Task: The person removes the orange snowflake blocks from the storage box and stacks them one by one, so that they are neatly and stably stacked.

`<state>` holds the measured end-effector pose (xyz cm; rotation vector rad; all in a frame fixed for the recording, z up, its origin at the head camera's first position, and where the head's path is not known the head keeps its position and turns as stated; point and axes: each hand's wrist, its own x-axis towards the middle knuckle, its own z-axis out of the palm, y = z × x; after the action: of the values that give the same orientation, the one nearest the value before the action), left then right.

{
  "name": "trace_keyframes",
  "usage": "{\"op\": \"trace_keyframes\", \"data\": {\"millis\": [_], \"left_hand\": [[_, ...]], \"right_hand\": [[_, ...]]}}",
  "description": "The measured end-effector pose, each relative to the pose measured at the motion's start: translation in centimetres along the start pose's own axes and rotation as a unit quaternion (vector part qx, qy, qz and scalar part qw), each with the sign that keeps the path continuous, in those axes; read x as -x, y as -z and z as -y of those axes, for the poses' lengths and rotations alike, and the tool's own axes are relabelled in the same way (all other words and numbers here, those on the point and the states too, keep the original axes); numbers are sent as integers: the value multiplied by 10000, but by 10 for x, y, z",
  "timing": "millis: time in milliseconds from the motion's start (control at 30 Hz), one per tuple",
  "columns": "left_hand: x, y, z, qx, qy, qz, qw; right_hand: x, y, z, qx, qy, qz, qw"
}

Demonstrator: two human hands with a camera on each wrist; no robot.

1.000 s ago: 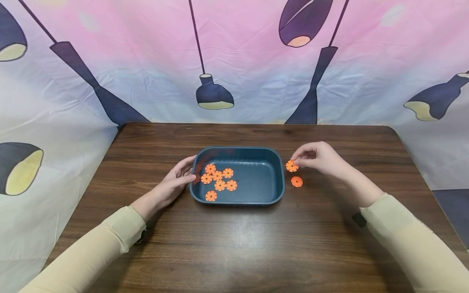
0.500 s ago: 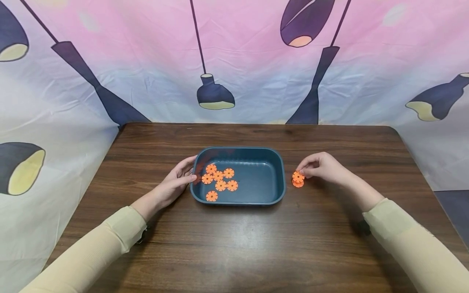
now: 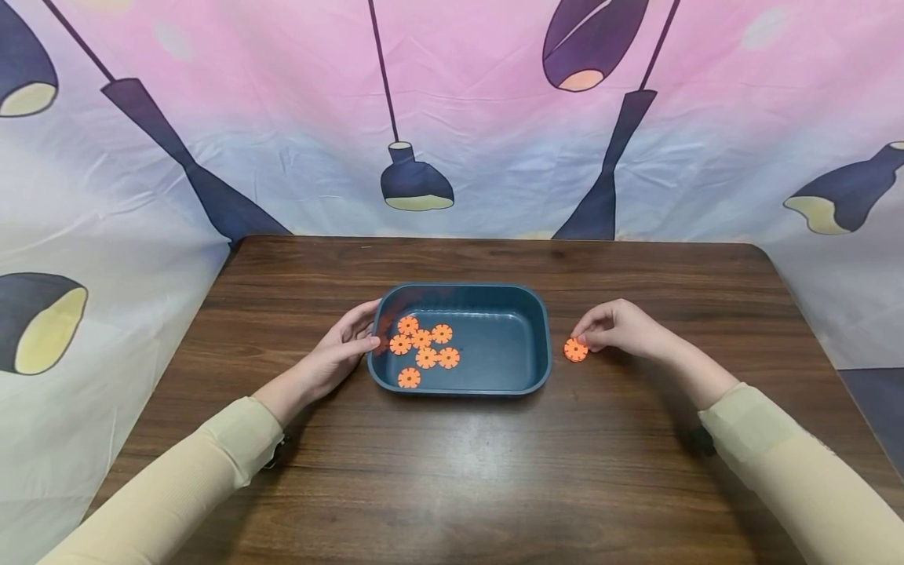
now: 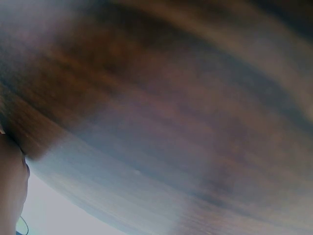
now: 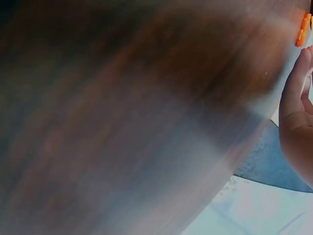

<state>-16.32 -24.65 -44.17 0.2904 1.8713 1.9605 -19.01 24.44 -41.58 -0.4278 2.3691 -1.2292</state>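
Observation:
A dark teal rectangular plastic bin (image 3: 497, 353) stands mid-table in the head view. My left hand (image 3: 332, 351) grips its left wall, thumb over the rim and fingers along the outside. Several orange notched discs (image 3: 427, 358) lie flat on the left half of its floor. To the right of the bin, my right hand (image 3: 620, 328) pinches an orange notched disc (image 3: 575, 351) by its edge. It lies over another orange disc, which it almost fully hides. In the right wrist view, orange disc edges (image 5: 302, 30) show just beyond the thumb tip.
The dark wood-grain table (image 3: 452, 479) has rounded far corners and stretches out on all sides of the bin. Behind it hangs a pastel cloth (image 3: 311, 118) printed with dark lamps. Only a sliver of the left hand (image 4: 11, 186) shows in the left wrist view.
My right hand has brought its disc down and slightly right, onto the lone disc beside the bin. The left hand and the bin have stayed put.

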Motion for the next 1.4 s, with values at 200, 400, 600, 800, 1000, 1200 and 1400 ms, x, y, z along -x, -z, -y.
{"op": "trace_keyframes", "data": {"millis": [200,400,600,800,1000,1200,1400], "left_hand": [[0,0,0,22,-17,6,10000],[0,-1,-1,-10,-38,9,10000],[0,-2,-1,-36,-2,-25,10000],[-1,-1,0,-48,34,-43,10000],[0,0,-1,-52,-1,-22,10000],[0,-1,-2,-34,10,-16,10000],[1,-1,-2,-42,36,-34,10000]], "right_hand": [[0,-1,-1,-45,-30,12,10000],[-1,-2,-2,-58,-48,-15,10000],[-1,-3,-2,39,-74,-55,9999],[-2,-3,-3,49,-141,-35,9999],[-3,-3,-4,268,-216,-129,9993],[-2,-2,0,279,-203,-111,9993],[-3,1,14,301,-183,-167,9992]]}}
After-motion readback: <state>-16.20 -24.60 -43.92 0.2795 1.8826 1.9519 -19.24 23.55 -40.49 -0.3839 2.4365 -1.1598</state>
